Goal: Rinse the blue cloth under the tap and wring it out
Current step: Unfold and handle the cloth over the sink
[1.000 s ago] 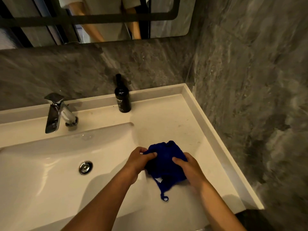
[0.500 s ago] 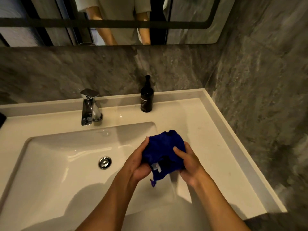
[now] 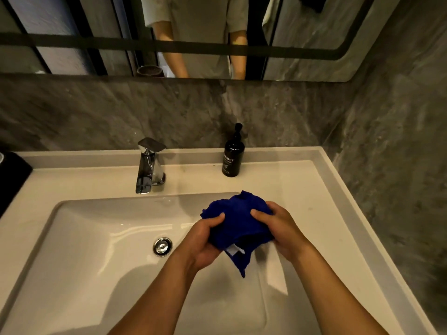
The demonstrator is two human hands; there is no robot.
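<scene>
Both hands' fingers (image 3: 262, 215) hidden — blue cloth (image 3: 238, 222)

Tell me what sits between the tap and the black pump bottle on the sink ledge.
Nothing: in the head view the white ledge between the tap and the black pump bottle is bare.

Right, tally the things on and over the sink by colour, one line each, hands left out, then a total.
Blue: 1, the blue cloth, gripped by the left hand and right hand
Black: 1, the pump bottle
Chrome: 2, the tap and the drain plug
Total: 4
</scene>
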